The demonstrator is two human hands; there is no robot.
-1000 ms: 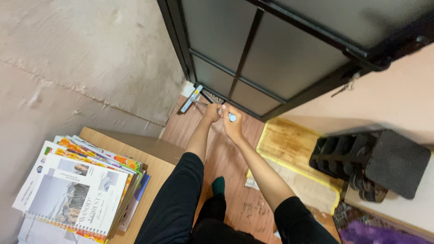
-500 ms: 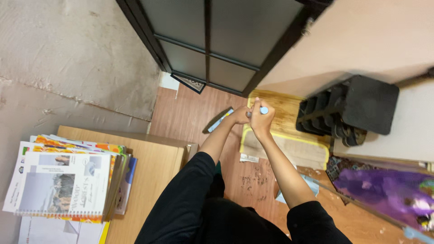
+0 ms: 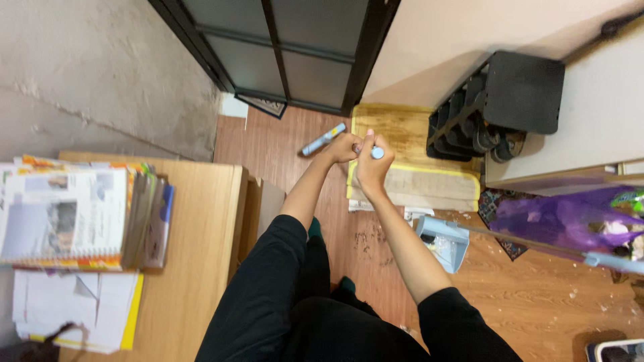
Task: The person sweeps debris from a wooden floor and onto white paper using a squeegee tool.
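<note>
Both my arms, in black sleeves, stretch out over a wooden floor. My left hand (image 3: 343, 147) grips a slim blue-and-grey pen-like tool (image 3: 323, 139) that sticks out to the left of the fist. My right hand (image 3: 371, 165) is closed beside it, touching the left, with a small light-blue cap or end (image 3: 378, 153) showing at the fingertips. It is unclear whether that blue end belongs to the same tool. My dark-clothed legs and green socks show below.
A wooden desk (image 3: 198, 228) at left carries a stack of spiral-bound books (image 3: 74, 214) and papers. A black-framed glass door (image 3: 295, 53) stands ahead. A black rack (image 3: 500, 107), a yellow-edged mat (image 3: 416, 184), a light-blue dustpan (image 3: 441, 243) and a purple bag (image 3: 557, 218) lie at right.
The view has swung left and down, so the door moved up and the desk came nearer. My joined hands stayed together on the blue tool, now lower in view over the mat's edge.
</note>
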